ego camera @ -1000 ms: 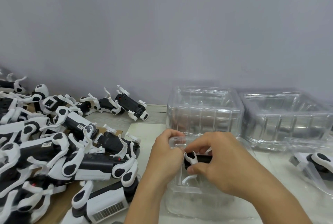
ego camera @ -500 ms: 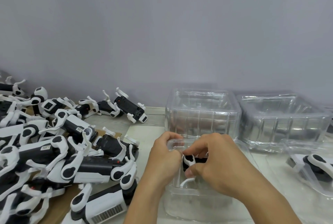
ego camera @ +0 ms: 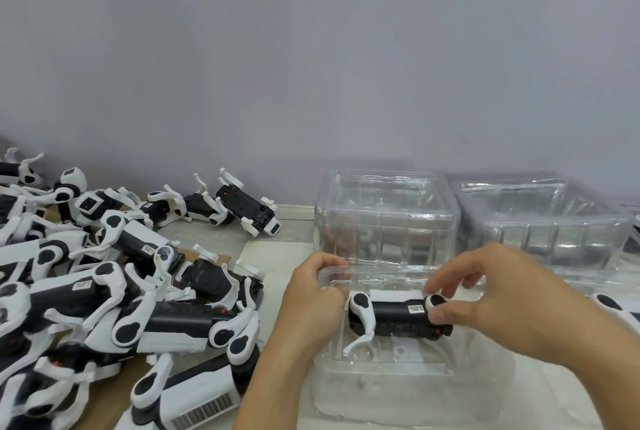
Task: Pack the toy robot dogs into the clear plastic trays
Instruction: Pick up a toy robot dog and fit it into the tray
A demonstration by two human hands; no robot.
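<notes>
Your right hand [ego camera: 498, 301] has its grip pinched on the rear hip joint of the black-and-white plastic toy robot dog [ego camera: 394, 317], thumb below and fingertips curled over the round white-and-black joint. Your left hand [ego camera: 313, 298] has its grip curled round the left rim of the clear moulded plastic tray [ego camera: 381, 370], holding it in place. The dog lies on its side inside that tray, body along the tray's length, one white front leg hanging down toward the tray floor; whether it is fully seated in the moulding cannot be told through the glare.

The dog looks like light, rigid, smooth plastic, and its thin white legs look like the parts most likely to bend or snap. Take it by the black body or the thick hip joints, not the leg tips. The tray is thin and probably flexes, so support it at the rim as you press the dog in.

Behind the tray stand two stacks of empty clear plastic trays [ego camera: 386, 218], side by side on the pale tabletop [ego camera: 277, 256]. To your left lies a heap of unpacked black-and-white robot dogs [ego camera: 131, 294], some on brown cardboard. At the far right edge another dog [ego camera: 613, 305] already sits in a tray.
</notes>
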